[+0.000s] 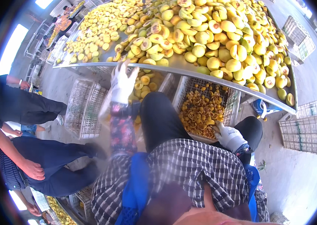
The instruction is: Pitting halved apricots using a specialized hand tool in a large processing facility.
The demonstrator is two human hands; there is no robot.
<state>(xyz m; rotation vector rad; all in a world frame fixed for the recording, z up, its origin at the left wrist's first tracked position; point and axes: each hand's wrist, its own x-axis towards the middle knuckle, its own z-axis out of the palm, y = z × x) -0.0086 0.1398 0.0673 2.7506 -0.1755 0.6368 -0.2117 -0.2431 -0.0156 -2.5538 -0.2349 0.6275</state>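
Halved yellow peaches (200, 36) are heaped on a metal-topped table (175, 71) in front of me. My left hand (123, 81), in a white glove, is raised at the table's near edge beside the fruit, fingers spread, holding nothing that I can see. Below it a container of peach halves (145, 84) is partly hidden by my arm and knee. My right hand (228, 136), also gloved, reaches to the near right side of a plastic crate (234, 105) holding brown-orange pits and scraps (203, 112). Its fingertips are at the scraps; whether they grip anything is unclear.
Empty plastic crates stand on the floor at left (86, 108) and right (306, 126), with more crates (299, 36) at upper right. A blue and white container (265, 108) is under the table's right end. People in dark trousers (54, 163) stand close on the left.
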